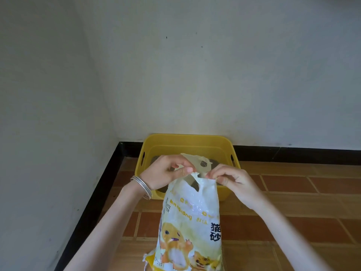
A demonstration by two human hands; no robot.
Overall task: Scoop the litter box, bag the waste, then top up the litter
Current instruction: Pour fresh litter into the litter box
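1. A yellow-and-white litter bag (192, 222) stands upright at lower centre. Its printed cartoon animals face the camera, and its base runs off the bottom edge.
2. The left hand (166, 170), with silver bangles (142, 185) on the wrist, pinches a loose flap at the bag's top between thumb and fingers.
3. The right hand (232, 178) pinches the opposite lip of the bag's top. The hands sit close together, each clamped on plastic, with a torn opening between and below them. They appear to be pulling the mouth wider for pouring.
4. The yellow litter box (187, 137) sits just behind the bag at mid-frame, tucked into the corner where the white walls (195, 75) meet. Something dark shows inside it, mostly hidden by the hands.
5. The bag is held directly in front of the box, probably so it can tip straight in. This looks like the top-up step.
6. Brown floor tiles (293, 227) fill the lower right. No scoop or waste bag is in view.
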